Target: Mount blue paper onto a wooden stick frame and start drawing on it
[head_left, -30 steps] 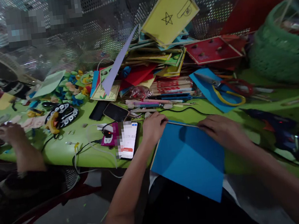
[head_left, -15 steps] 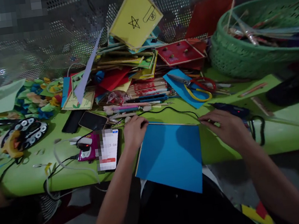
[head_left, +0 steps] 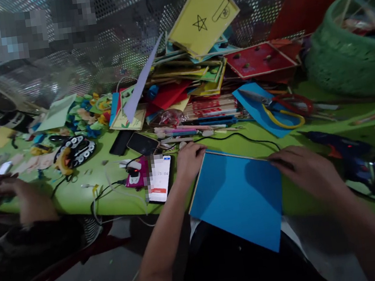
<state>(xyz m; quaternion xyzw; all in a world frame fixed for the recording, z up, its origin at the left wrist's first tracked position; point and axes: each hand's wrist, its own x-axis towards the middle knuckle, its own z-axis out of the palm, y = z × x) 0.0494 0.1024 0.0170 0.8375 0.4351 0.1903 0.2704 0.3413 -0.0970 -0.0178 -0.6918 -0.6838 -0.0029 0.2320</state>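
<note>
A blue sheet of paper (head_left: 239,198) lies at the table's front edge, its near part hanging over my lap. Thin wooden sticks run along its left side and its far edge, the latter being a stick (head_left: 233,154). At the far left corner my left hand (head_left: 188,161) is closed, fingertips pinched on the stick's end. My right hand (head_left: 309,169) is closed at the far right corner, thumb and fingers together on the other end of that stick. Beyond my right hand lies a dark blue glue gun (head_left: 346,150) with a small red light.
Scissors (head_left: 271,102) rest on blue paper behind the sheet. A lit phone (head_left: 161,180) and a magenta power adapter (head_left: 136,176) with cables stand left. Stacked paper panels (head_left: 196,73) and a green basket (head_left: 337,53) are behind. Another person's hand (head_left: 26,194) is far left.
The view has swung left, bringing another person's hands into sight. My right fingertips now meet the sheet's far right corner; my left hand stays at the far left corner.
</note>
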